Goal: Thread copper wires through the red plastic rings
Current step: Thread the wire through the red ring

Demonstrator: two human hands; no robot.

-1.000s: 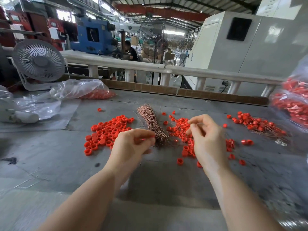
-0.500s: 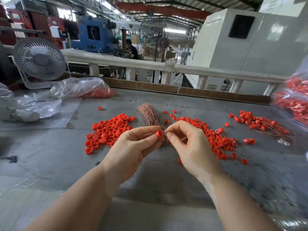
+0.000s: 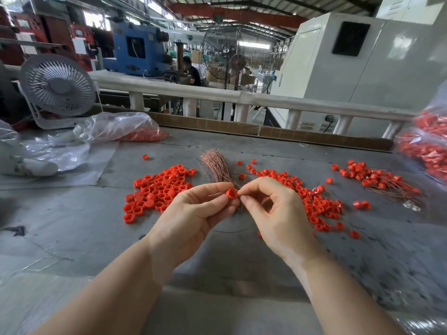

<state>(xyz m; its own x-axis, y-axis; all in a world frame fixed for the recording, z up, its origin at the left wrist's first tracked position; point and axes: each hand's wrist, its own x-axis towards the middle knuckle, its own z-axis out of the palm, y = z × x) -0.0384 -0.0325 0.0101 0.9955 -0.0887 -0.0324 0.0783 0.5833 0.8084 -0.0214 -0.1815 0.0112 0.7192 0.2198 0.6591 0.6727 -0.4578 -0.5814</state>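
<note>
Two hands meet at centre of the view, over a grey worktable. Left hand pinches one red plastic ring btwn thumb and forefinger, ring's open end facing the camera. Right hand has thumb and forefinger tips pressed together right at the ring's 3 o'clock edge, other fingers curled loosely; what they pinch looks like a thin copper wire, but it's too fine to make out for sure.

Bundle of copper wires lies on the table at 12 o'clock from the hands, fanned at its far end, near end hidden behind the fingers. Pile of loose red rings sits at 9 o'clock of the hands. Second spread of rings at 3 o'clock, some w/ thin wires among them. Smaller heap of rings with wires further out at 2 o'clock.

Clear plastic bag w/ red rings lies at 10 o'clock, near a grey desk fan. Another bag of red parts at the 3 o'clock edge, blurred. White railing runs past the table's far side.
</note>
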